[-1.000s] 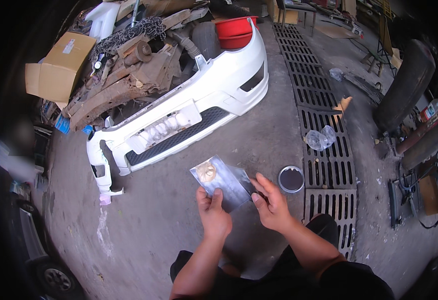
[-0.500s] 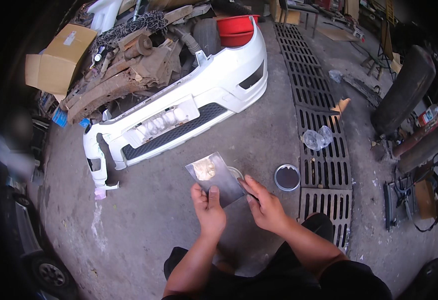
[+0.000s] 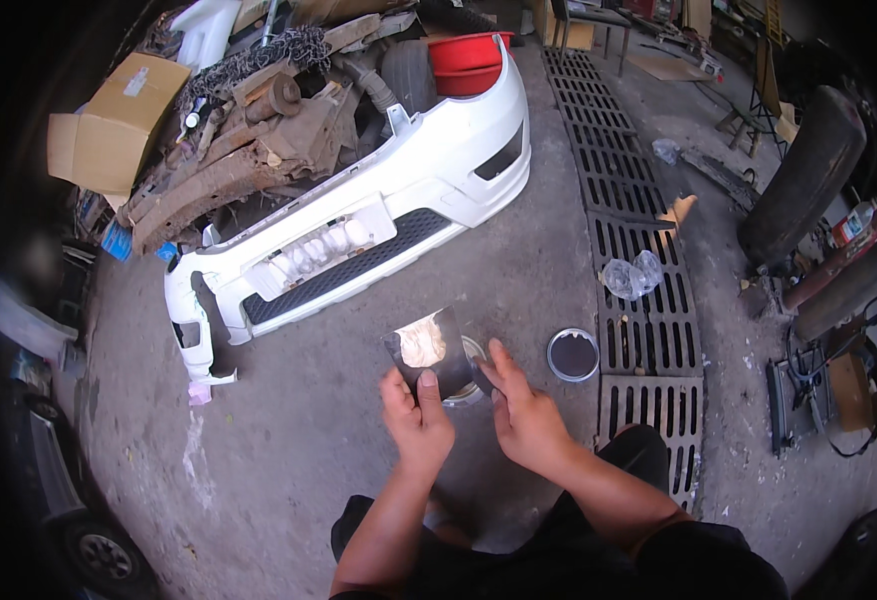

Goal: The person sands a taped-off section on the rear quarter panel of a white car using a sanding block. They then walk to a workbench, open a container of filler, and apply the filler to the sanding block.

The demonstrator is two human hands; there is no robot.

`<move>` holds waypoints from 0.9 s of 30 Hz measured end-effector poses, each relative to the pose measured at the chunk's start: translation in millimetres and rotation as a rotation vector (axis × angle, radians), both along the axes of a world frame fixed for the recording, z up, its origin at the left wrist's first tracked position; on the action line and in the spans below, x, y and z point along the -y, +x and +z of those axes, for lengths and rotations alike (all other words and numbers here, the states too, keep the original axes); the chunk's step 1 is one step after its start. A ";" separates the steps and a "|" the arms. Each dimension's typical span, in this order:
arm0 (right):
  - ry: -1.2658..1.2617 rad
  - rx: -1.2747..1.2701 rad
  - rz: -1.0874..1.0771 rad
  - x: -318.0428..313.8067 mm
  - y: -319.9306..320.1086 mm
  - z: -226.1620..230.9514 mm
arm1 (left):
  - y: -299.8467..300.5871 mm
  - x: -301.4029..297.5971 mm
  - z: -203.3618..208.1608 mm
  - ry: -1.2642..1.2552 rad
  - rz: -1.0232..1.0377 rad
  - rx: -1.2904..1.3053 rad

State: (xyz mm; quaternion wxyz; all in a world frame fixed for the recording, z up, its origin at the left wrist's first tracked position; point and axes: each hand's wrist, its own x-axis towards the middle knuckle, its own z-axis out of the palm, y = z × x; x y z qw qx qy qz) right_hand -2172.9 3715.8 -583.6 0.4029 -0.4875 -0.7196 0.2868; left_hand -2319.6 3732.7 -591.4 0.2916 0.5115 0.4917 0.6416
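Note:
My left hand (image 3: 418,425) is closed on the lower edge of a thin, dark metal plate (image 3: 450,352), thumb on top. A lump of cream-coloured putty (image 3: 422,343) lies on that plate. In my right hand (image 3: 526,418) is a thin dark putty spreader (image 3: 482,377), pinched close to the plate's right side; much of it is hidden by the fingers. Below and behind the plate, a round open can (image 3: 470,392) shows only in part. To the right of my hands, a round lid (image 3: 573,355) with a silvery rim and dark middle lies on the floor.
A white car bumper (image 3: 428,165) lies ahead, in front of a heap of scrap parts and a cardboard box (image 3: 123,115). A slotted drain grate (image 3: 648,345) runs along the right, with a crumpled plastic bag (image 3: 630,277) on it. A car wheel (image 3: 105,553) stands lower left.
The plate has tilted and shifted slightly right, so its face looks darker and more of the can shows behind it. Both hands keep their hold.

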 end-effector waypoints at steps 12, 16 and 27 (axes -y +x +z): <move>0.023 0.032 -0.016 -8.2 -0.2 11.8 | 1.6 -1.4 -2.8 -0.013 -0.026 0.014; -0.047 0.031 -0.067 -19.6 8.1 10.1 | 1.3 -3.5 1.5 -0.037 -0.014 0.110; -0.480 -0.688 0.379 -26.4 43.8 -24.0 | -17.9 -13.2 4.1 -0.511 -0.421 0.842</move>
